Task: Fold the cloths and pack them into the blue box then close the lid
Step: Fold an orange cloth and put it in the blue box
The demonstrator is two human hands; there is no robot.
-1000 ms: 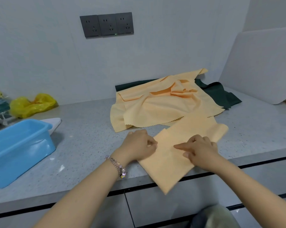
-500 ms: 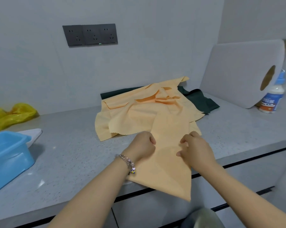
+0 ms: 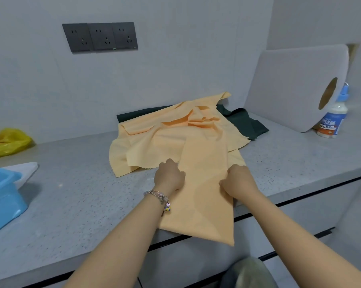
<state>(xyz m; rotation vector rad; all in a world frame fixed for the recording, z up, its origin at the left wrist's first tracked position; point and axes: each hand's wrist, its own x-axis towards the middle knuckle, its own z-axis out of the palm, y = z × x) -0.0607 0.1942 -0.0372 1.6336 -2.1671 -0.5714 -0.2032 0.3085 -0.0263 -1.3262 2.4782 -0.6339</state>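
Note:
A folded orange cloth [image 3: 204, 196] lies as a long strip on the grey counter [image 3: 75, 200], its near end hanging over the front edge. My left hand [image 3: 169, 177] grips its left edge and my right hand [image 3: 238, 180] grips its right edge, fingers curled. Behind it lies a crumpled pile of orange cloths [image 3: 167, 138] on top of a dark green cloth [image 3: 244, 121]. The open blue box [image 3: 3, 196] stands at the far left, partly cut off, with a white lid [image 3: 24, 169] behind it.
A grey cutting board [image 3: 289, 84] leans against the right wall, with a white bottle [image 3: 332, 119] behind it. A yellow plastic bag [image 3: 7, 142] lies at the back left. Dark wall sockets [image 3: 100, 37] sit above the counter.
The strip has been turned from slanting to pointing straight away from me, and both hands now hold its sides closer together. The view has shifted right, so the blue box is mostly out of frame.

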